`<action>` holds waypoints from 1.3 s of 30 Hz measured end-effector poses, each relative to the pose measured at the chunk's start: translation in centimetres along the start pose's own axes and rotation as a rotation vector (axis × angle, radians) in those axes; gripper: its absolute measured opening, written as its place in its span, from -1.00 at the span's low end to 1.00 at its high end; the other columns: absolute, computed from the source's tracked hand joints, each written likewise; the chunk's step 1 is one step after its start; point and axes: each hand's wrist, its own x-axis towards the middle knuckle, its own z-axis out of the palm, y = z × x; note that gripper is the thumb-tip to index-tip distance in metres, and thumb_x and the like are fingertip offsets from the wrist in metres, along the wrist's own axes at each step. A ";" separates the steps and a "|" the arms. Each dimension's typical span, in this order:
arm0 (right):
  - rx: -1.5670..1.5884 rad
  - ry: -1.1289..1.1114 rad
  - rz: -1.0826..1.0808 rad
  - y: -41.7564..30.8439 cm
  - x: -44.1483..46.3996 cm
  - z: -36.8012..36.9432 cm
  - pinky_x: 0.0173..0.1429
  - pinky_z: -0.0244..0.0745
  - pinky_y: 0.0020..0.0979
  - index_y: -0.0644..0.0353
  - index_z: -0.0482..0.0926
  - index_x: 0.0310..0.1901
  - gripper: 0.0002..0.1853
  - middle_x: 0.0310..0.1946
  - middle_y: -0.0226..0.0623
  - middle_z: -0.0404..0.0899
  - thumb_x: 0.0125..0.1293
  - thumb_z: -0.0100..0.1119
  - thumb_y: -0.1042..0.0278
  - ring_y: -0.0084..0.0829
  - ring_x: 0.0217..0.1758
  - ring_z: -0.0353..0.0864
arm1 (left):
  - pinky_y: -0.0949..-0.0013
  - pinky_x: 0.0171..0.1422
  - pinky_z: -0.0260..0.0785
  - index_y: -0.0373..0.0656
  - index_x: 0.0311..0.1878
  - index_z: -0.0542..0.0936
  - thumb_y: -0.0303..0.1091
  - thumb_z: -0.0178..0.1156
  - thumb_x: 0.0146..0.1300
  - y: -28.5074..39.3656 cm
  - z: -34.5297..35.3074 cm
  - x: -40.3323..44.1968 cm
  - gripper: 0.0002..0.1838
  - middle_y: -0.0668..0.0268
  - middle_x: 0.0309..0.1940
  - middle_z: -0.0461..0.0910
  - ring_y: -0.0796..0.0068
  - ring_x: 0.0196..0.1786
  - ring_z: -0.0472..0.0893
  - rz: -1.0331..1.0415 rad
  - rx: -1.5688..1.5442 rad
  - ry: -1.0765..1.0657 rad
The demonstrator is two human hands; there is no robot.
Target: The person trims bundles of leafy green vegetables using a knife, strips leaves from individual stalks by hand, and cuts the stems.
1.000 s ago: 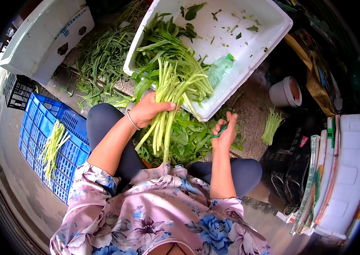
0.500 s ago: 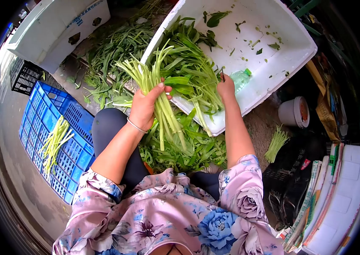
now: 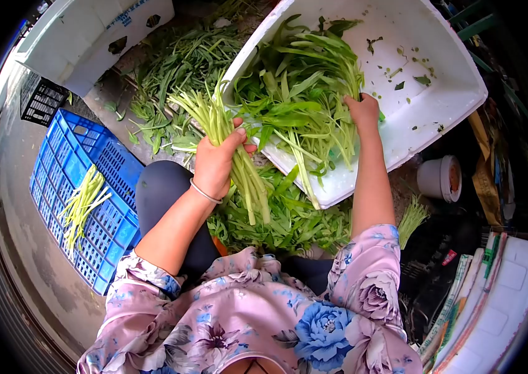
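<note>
While the left hand [image 3: 215, 163] keeps its grip wrapped around a bundle of pale green stalks [image 3: 214, 118] beside the white foam box [image 3: 429, 109], the right hand [image 3: 364, 112] touches the right edge of the long-stemmed leafy greens [image 3: 307, 93] inside that box; whether its grip pinches them, I cannot tell. Other stalks [image 3: 83, 202] lie on the blue plastic crate [image 3: 109, 232].

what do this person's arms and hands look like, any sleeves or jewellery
The left hand and right hand are ungloved. A thin, pale bangle circles the left wrist. The left sleeve and right sleeve are loose pink fabric with blue and purplish-grey flowers, ending near the elbows.
</note>
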 end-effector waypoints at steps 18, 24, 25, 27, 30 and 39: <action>0.270 0.080 0.151 1.8 -4.6 0.6 -0.15 0.44 -0.41 0.42 0.52 -0.16 -0.52 -0.33 -0.11 0.59 -0.11 0.36 0.27 -0.32 -0.25 0.60 | 0.42 -0.35 0.43 -0.22 -0.24 0.42 -0.40 0.19 0.12 -0.7 -0.4 0.3 -0.81 0.30 -0.44 0.47 0.44 -0.44 0.54 0.016 0.108 -0.018; 0.220 -0.450 0.185 1.9 -14.8 0.9 -0.39 0.43 -0.42 0.25 0.54 -0.51 -0.75 -0.64 -0.27 0.53 -0.06 0.27 0.21 -0.41 -0.53 0.57 | 0.42 -0.42 0.43 -0.23 -0.24 0.41 -0.45 0.20 0.10 -0.7 0.3 0.0 -0.80 0.32 -0.48 0.46 0.46 -0.51 0.51 -0.016 0.090 -0.017; 0.027 -0.501 0.118 1.5 -16.4 1.2 -0.28 0.45 -0.35 0.25 0.56 -0.42 -0.68 -0.54 -0.19 0.57 -0.09 0.31 0.14 -0.27 -0.42 0.59 | 0.42 -0.42 0.43 -0.23 -0.23 0.41 -0.46 0.20 0.10 -0.8 0.3 0.0 -0.80 0.32 -0.48 0.46 0.47 -0.51 0.51 -0.007 0.121 -0.033; -0.092 -0.478 0.180 1.4 -18.8 2.1 -0.16 0.44 -0.25 0.21 0.57 -0.26 -0.59 -0.40 -0.10 0.59 -0.12 0.35 0.11 -0.16 -0.28 0.59 | 0.42 -0.43 0.43 -0.23 -0.22 0.41 -0.46 0.19 0.10 -0.9 0.4 0.0 -0.80 0.32 -0.49 0.46 0.47 -0.52 0.51 0.002 0.156 -0.056; -0.036 -0.429 0.211 1.9 -19.3 2.6 -0.27 0.42 -0.35 0.31 0.56 -0.35 -0.62 -0.49 -0.18 0.57 -0.14 0.38 0.18 -0.27 -0.44 0.55 | 0.45 -0.47 0.40 -0.29 -0.25 0.43 -0.50 0.22 0.06 -1.2 0.5 0.0 -0.79 0.29 -0.50 0.50 0.51 -0.54 0.51 -0.031 0.138 -0.045; 1.813 -0.532 0.348 3.7 -17.7 -6.0 -0.67 0.16 -0.67 0.35 0.44 -0.22 -0.73 -0.55 -0.47 0.39 0.10 0.22 0.37 -0.71 -0.61 0.29 | 0.43 -0.46 0.42 -0.25 -0.23 0.44 -0.47 0.16 0.11 -2.1 0.4 0.2 -0.83 0.31 -0.48 0.48 0.48 -0.53 0.51 -0.003 0.206 -0.078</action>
